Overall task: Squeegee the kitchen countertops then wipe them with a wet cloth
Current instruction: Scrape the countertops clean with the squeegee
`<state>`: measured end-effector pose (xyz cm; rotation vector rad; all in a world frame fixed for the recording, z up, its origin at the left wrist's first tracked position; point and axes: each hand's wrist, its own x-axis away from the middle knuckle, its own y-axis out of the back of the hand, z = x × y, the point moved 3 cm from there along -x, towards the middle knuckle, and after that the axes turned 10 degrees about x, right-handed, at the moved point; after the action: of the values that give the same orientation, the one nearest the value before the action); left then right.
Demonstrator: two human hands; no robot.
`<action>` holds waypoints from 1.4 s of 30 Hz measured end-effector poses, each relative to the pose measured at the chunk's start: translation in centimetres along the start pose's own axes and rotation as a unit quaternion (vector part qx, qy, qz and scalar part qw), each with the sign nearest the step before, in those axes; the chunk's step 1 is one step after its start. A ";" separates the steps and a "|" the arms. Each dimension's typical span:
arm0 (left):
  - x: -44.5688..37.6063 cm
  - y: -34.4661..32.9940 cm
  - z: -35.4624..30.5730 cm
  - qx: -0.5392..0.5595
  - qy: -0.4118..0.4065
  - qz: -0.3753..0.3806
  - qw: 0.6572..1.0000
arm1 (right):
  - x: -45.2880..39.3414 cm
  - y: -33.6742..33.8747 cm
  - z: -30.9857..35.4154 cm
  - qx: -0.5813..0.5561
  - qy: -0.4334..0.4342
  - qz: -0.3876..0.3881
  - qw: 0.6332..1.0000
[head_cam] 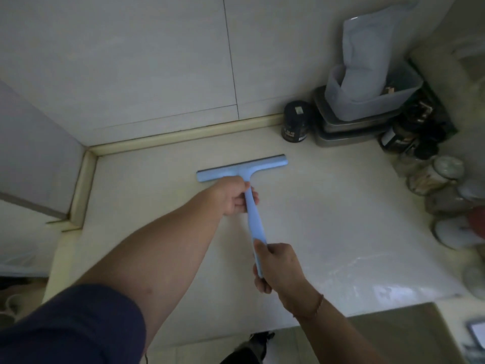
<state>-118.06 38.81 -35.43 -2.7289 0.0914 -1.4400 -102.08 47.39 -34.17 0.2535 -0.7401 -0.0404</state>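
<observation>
— What does the squeegee [242, 168] you're holding look like?

— Pale blue plastic, T-shaped: a long flat blade across the top and a slim handle running back toward you. The blade lies on the cream surface [328, 219], near its back edge.

— And your grip?

— Both hands are clenched on the handle. Your left hand [235, 197] grasps it just below the blade; your right hand [279, 266] wraps the lower end.

— Anything close by?

— A black jar [295, 122] and stacked metal trays [341, 132] stand to the right of the blade, apart from it.
</observation>
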 end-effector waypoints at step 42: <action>8.9 -14.0 7.5 0.057 -0.031 0.099 0.993 | 11.1 13.8 -5.9 -0.007 0.035 -0.075 0.997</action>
<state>-106.49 52.23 -31.22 -2.5863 0.2610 -1.2654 -90.59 60.66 -27.64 0.2952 -0.6496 -0.1775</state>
